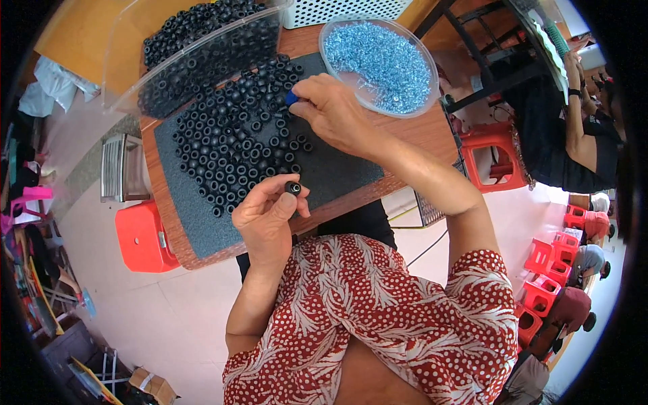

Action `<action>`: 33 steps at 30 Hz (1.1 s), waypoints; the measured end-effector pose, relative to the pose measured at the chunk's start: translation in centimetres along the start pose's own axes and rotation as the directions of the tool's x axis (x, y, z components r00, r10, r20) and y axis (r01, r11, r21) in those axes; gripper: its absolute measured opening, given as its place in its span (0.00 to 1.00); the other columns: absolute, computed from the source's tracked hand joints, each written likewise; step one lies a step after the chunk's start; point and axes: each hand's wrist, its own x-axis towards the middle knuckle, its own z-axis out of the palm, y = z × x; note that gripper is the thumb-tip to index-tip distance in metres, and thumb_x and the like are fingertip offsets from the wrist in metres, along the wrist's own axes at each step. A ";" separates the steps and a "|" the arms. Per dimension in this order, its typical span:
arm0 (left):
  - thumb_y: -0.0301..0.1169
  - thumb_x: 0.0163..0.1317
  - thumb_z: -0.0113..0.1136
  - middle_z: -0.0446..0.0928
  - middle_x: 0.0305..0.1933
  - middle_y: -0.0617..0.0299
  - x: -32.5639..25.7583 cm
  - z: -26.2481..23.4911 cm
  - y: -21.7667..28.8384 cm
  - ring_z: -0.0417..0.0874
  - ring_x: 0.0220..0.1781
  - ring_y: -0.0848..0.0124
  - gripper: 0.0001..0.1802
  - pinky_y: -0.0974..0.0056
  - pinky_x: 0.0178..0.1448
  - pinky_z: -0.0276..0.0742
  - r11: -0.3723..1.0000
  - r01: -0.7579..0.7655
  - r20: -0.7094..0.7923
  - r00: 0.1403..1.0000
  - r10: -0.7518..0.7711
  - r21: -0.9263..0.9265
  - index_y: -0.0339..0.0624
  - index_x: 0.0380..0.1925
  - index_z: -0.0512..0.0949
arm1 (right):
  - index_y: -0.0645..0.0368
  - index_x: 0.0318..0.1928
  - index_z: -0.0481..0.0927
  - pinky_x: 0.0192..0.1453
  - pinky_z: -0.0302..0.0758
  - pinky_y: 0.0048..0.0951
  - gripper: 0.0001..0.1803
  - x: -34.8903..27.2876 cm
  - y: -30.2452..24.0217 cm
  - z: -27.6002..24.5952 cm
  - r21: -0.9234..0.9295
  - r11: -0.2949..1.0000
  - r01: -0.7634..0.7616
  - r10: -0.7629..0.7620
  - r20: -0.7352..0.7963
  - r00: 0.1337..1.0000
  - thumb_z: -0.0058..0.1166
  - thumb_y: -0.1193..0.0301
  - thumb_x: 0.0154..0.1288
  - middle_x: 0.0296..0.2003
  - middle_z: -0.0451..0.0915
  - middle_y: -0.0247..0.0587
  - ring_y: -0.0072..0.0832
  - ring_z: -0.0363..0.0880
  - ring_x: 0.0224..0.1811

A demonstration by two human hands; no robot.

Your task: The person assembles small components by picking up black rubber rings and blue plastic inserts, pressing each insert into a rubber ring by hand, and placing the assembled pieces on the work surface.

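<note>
So the little black piece [293,188] in your left hand [266,214] is up over the near edge of the dark mat [337,172], just short of the loose pile of black parts [236,145]. Its round open end faces up toward your head, with a shiny ring inside, so you're looking almost straight down its long axis; any slight lean is hard to call at this size. You've got it pinched between thumb and fingers, hand partly curled, not spread wide. Your right hand [337,115] is further out, above the far side of the pile near the round tub [434,88] of small bluish clear bits [385,57]. Its thumb and fingers are closed up around something blue [291,98], mostly hidden, so I can't tell which way that points. Behind the pile there's a clear bin [121,84] with more black parts, all on your wood-look table [422,138].
</note>
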 end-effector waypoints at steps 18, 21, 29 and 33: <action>0.27 0.53 0.63 0.78 0.32 0.53 0.1 -0.2 -0.2 0.76 0.25 0.72 0.15 0.70 0.32 0.72 1.000 0.030 0.004 1.000 -0.030 -0.007 0.28 0.39 0.76 | 0.61 0.27 0.74 0.33 0.69 0.39 0.06 0.2 0.7 1.6 -0.169 0.975 0.147 -0.131 0.104 0.986 0.57 0.78 0.46 0.25 0.73 0.42 0.41 0.71 0.32; 0.26 0.53 0.63 0.78 0.32 0.53 0.0 -0.2 -0.1 0.76 0.26 0.72 0.15 0.71 0.31 0.72 0.999 0.043 -0.034 0.998 -0.043 -0.012 0.28 0.39 0.76 | 0.62 0.24 0.73 0.32 0.69 0.40 0.06 0.7 0.2 1.9 -0.191 0.966 0.177 -0.148 0.155 0.977 0.57 0.77 0.46 0.24 0.74 0.42 0.42 0.72 0.32; 0.27 0.56 0.60 0.78 0.31 0.52 0.0 -0.3 -0.3 0.75 0.26 0.70 0.14 0.69 0.31 0.72 0.999 0.034 0.012 0.999 -0.035 0.024 0.28 0.40 0.75 | 0.60 0.23 0.73 0.31 0.71 0.40 0.05 0.8 0.2 1.8 -0.250 0.954 0.164 -0.111 0.214 0.971 0.57 0.75 0.48 0.24 0.76 0.42 0.41 0.74 0.32; 0.27 0.56 0.60 0.78 0.31 0.52 0.1 -0.2 -0.4 0.75 0.26 0.70 0.14 0.69 0.31 0.71 0.999 0.028 -0.003 1.000 -0.028 0.020 0.28 0.40 0.75 | 0.61 0.24 0.74 0.32 0.72 0.40 0.05 1.2 -0.4 2.2 -0.314 0.925 0.213 -0.144 0.229 0.963 0.57 0.74 0.47 0.25 0.77 0.44 0.40 0.75 0.32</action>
